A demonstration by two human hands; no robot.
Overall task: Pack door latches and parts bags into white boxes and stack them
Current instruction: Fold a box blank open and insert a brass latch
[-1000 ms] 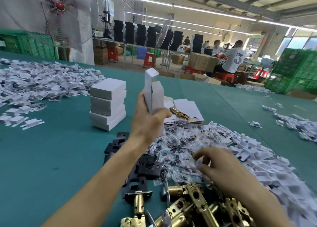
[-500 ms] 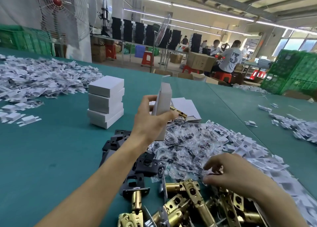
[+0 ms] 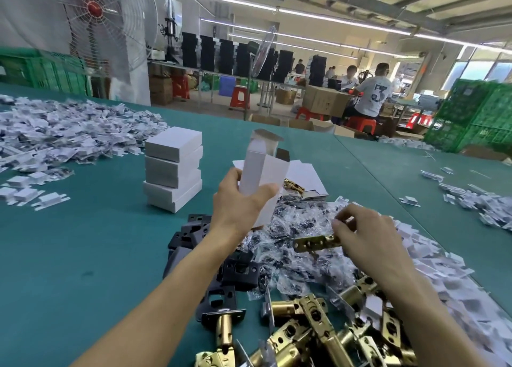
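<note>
Step in hand: loading a latch into an open box. Nothing is in it yet, as far as I can see.

- Your left hand (image 3: 241,203) has its grip clamped round the lower half of the white box (image 3: 263,178). The box is held upright, right of the stack of closed boxes (image 3: 173,178) and a little nearer you, top flap up, mouth open.
- Your right hand (image 3: 368,233) has its grip pinched on one end of a brass latch (image 3: 315,242). It's further right of the stack and nearer you, apart from the box and lower than its mouth. The faceplate end points back toward the stack.
- The latch looks lifted clear of the parts bags (image 3: 291,267) under it. Can't tell if a bag is caught in the same pinch.

Supplies on the desk (image 3: 83,242), all right of the stack:
- Loose brass latches (image 3: 313,319): nearest you.
- Black latches (image 3: 241,275): between the brass ones and the stack.
- Flat box blanks (image 3: 307,175): about level with the stack, behind the held box.

Next move, my read:
- Tip the box mouth toward the latch, or lift the latch up to it.
- Line up the latch's long axis with the box. It looks like a close fit, so a skewed entry will snag the flap.
- Then one parts bag goes in, tuck the flap, and lay the box on top of the stack. The upper boxes already sit slightly off the bottom one, so set it down square.
</note>
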